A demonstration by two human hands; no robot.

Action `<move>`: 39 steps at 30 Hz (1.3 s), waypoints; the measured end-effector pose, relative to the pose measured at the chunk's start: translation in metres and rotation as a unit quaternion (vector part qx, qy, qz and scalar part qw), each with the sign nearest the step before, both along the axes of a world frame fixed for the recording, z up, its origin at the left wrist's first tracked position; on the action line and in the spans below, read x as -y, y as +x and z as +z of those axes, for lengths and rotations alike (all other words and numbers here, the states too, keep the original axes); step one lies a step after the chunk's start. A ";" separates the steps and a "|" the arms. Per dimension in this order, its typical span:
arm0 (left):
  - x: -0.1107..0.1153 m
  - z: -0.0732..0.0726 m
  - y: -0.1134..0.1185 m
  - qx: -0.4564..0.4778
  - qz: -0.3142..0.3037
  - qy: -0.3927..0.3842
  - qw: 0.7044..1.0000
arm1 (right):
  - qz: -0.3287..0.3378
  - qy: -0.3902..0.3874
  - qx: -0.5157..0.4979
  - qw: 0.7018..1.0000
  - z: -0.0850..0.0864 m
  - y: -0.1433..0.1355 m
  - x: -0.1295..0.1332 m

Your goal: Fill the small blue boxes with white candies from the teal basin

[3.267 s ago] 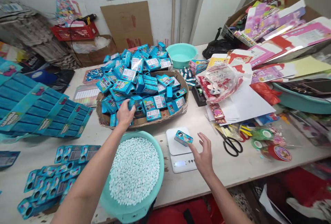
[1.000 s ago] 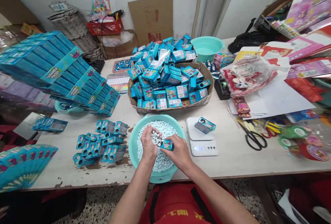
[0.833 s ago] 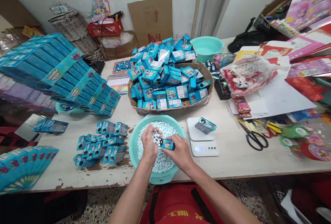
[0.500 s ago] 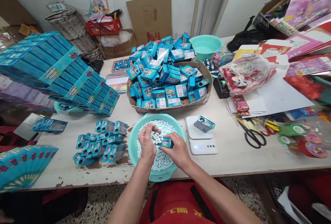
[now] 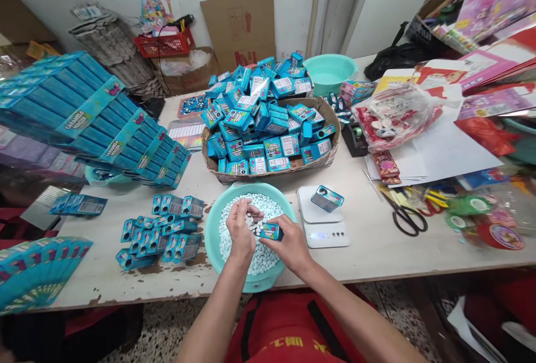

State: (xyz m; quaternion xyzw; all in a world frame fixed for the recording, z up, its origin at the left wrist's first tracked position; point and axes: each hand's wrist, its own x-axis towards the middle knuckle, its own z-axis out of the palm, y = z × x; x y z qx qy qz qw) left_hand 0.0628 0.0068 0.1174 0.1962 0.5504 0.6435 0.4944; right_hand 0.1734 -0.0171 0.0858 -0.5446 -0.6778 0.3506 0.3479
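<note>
My right hand (image 5: 288, 240) grips a small blue candy box (image 5: 271, 231) on its side above a turquoise basin (image 5: 214, 240). Cupped just left of the box, my left hand (image 5: 242, 229) holds several white candies (image 5: 253, 223) against its fingers. Many more pale candies (image 5: 263, 262) fill the basin underneath. To the right, another blue candy box (image 5: 327, 199) lies tilted on a white digital scale (image 5: 321, 223) with a lit display.
A cardboard tray (image 5: 268, 176) heaped with blue boxes stands behind the basin. Boxes with round holes (image 5: 154, 240) sit on the left, near tall stacked packs (image 5: 100, 123). Black scissors (image 5: 408, 220) and a tape dispenser (image 5: 355, 138) lie on the right.
The candy box in my right hand has tipped slightly and its printed side shows more. My left hand stays cupped beside it. The whole view has shifted a little.
</note>
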 end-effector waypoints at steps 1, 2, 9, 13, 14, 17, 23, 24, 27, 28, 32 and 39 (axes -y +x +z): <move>0.000 -0.001 0.000 -0.005 -0.003 0.007 1.000 | 0.001 -0.002 -0.003 1.000 -0.001 0.000 0.000; 0.000 -0.002 0.001 -0.011 -0.004 0.013 1.000 | -0.001 -0.005 -0.009 1.000 -0.001 0.000 -0.001; -0.001 -0.011 -0.001 -0.051 -0.021 0.017 0.998 | -0.015 -0.018 -0.030 0.999 0.001 0.001 -0.001; 0.001 -0.012 -0.002 -0.049 -0.026 0.030 0.998 | -0.009 -0.009 -0.027 1.000 0.002 0.004 0.000; 0.002 -0.013 -0.002 -0.052 -0.040 0.028 0.997 | -0.008 -0.013 -0.024 1.000 0.001 0.004 0.000; 0.005 -0.017 0.002 -0.049 -0.067 0.014 0.996 | -0.011 -0.023 -0.017 1.000 -0.005 0.003 -0.002; 0.001 -0.025 0.000 -0.077 -0.128 0.027 0.988 | 0.000 -0.070 -0.008 0.998 -0.008 -0.001 -0.004; -0.004 -0.030 -0.006 -0.106 -0.111 0.030 0.988 | 0.010 -0.074 -0.022 0.997 -0.007 0.001 -0.003; -0.026 -0.054 -0.031 -0.262 -0.090 0.008 0.961 | 0.039 -0.066 -0.109 0.991 -0.001 0.013 0.005; -0.034 -0.066 -0.038 -0.327 -0.112 -0.009 0.938 | 0.042 -0.060 -0.141 0.987 0.001 0.017 0.008; -0.048 -0.112 -0.040 -0.462 -0.227 -0.045 0.856 | 0.008 -0.056 -0.197 0.979 0.003 0.033 0.016; -0.010 -0.130 -0.010 -0.459 -0.319 -0.095 0.824 | -0.071 -0.077 -0.184 0.977 -0.001 0.041 0.009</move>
